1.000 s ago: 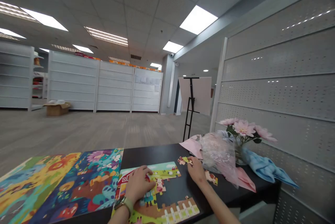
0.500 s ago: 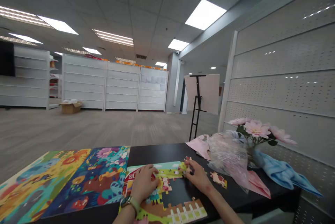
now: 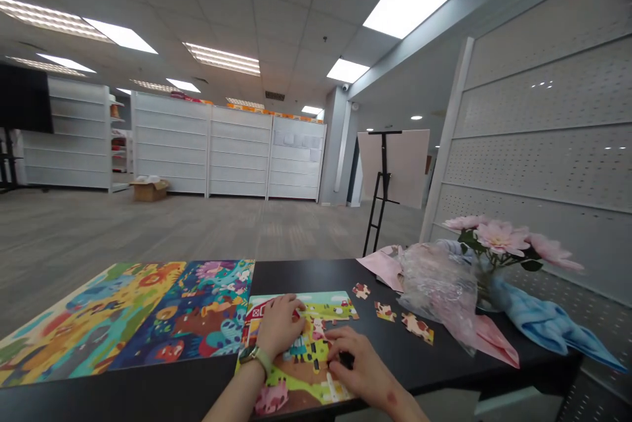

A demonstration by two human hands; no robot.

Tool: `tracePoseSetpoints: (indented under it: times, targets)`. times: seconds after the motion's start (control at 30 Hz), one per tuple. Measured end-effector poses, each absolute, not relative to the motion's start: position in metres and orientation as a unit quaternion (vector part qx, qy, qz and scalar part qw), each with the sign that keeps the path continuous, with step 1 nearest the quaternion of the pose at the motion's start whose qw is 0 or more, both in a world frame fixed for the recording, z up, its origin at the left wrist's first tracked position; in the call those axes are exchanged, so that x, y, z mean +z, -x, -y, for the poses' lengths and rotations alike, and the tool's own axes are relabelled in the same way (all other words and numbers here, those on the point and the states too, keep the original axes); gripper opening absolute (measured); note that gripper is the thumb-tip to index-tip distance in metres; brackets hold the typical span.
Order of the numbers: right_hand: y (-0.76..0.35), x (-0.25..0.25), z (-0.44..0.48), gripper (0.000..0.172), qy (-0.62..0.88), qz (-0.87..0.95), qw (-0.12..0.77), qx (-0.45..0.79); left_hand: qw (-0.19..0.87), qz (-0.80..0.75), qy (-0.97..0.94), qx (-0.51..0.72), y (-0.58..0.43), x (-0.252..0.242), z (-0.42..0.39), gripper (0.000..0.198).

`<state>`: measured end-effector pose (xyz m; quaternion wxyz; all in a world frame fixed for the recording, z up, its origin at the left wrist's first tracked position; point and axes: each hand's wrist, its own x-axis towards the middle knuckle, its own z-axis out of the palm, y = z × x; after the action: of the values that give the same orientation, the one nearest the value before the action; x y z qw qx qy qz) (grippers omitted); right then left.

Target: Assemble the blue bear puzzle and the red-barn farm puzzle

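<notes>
A farm-scene jigsaw puzzle (image 3: 296,395), partly assembled, lies on the black table in front of me. My left hand (image 3: 280,328), a watch on its wrist, rests on the puzzle's left part over the red barn, its fingers extended and holding nothing. Over the lower right of the puzzle, my right hand (image 3: 356,364) pinches a yellow-green puzzle piece (image 3: 320,351) between thumb and fingers. That piece lies against the pieces around the gap, and the hand hides part of it. Three loose brown-and-white pieces, including a larger cow piece (image 3: 417,328), lie right of the puzzle.
Two finished animal pictures, one yellow (image 3: 106,313) and one dark blue (image 3: 190,320), lie on the left. Crumpled clear plastic (image 3: 437,280), a pink sheet (image 3: 382,268), a blue cloth (image 3: 538,316) and pink flowers (image 3: 502,237) occupy the right. An easel (image 3: 382,191) stands beyond the table.
My right hand has moved left and toward me with the puzzle piece, from the puzzle's upper right edge into its gap. The left hand stays on the puzzle. The view has shifted slightly.
</notes>
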<state>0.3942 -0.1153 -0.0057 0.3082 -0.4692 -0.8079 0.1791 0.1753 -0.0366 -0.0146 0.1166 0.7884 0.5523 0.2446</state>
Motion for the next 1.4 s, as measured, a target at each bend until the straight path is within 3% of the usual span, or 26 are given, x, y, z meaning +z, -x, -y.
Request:
tracePoseSetpoints:
  times: [0.33,0.67,0.9,1.27,1.4]
  targets:
    - [-0.4,-0.016,0.115,0.016,0.454,0.803,0.36,0.141,0.12,-0.549,-0.785,0.26,-0.174,-0.019,0.034,0.028]
    - [-0.393,-0.011,0.119,0.021,0.4,0.862,0.29,0.116,0.118,-0.545,-0.784,0.272,-0.174,-0.016,0.037,0.028]
    - [-0.384,0.003,0.128,0.019,0.421,0.853,0.285,0.119,0.114,-0.535,-0.794,0.266,-0.174,-0.011,0.042,0.048]
    - [-0.389,0.001,0.125,0.018,0.397,0.862,0.289,0.125,0.109,-0.536,-0.792,0.272,-0.173,-0.012,0.041,0.037]
    - [-0.387,-0.002,0.128,0.018,0.421,0.86,0.271,0.1,0.108,-0.532,-0.795,0.271,-0.173,-0.013,0.042,0.045]
